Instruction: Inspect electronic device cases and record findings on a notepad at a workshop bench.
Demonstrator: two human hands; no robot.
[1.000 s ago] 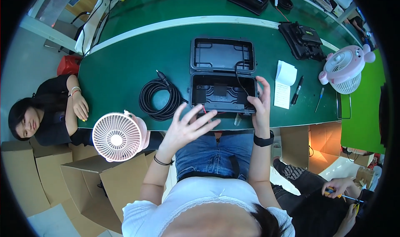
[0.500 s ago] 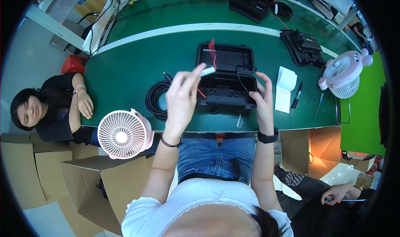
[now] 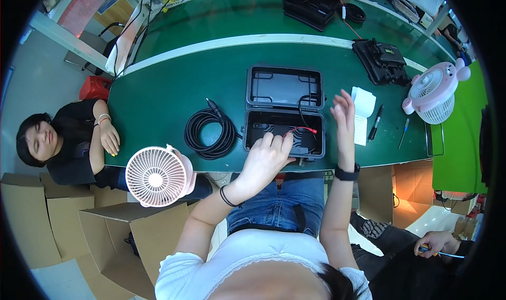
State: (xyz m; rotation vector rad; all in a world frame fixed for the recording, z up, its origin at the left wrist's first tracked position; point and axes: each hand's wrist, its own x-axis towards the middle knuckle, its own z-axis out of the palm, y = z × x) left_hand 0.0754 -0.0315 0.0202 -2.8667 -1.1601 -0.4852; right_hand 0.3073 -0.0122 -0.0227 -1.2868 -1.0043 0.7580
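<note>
A black hinged plastic box [image 3: 284, 89] lies opened on the green table [image 3: 158, 89] in front of me, its lid folded back. Inside its lower half a red wire [image 3: 301, 129] with a red connector at its tip runs to the fingers of my left hand [image 3: 269, 158]. Those fingers are curled over the box's front left part, and what they hold is hidden. My right hand [image 3: 344, 113] is raised just right of the box with its fingers apart and nothing in them. A thin black cable [image 3: 300, 109] bends from the lid into the base.
Left of the box lies a coiled black cable [image 3: 211, 134]; a pink fan [image 3: 158, 176] is nearer. Rightward are a notepad [image 3: 362, 110], a pen [image 3: 376, 122], a screwdriver [image 3: 404, 133], a pink animal-shaped fan [image 3: 435, 92] and a black device [image 3: 380, 60]. A person sits at the left.
My left hand has come down and nearer to me, and the white piece it held is out of sight. The red connector now lies over the base. My right hand has left the box edge.
</note>
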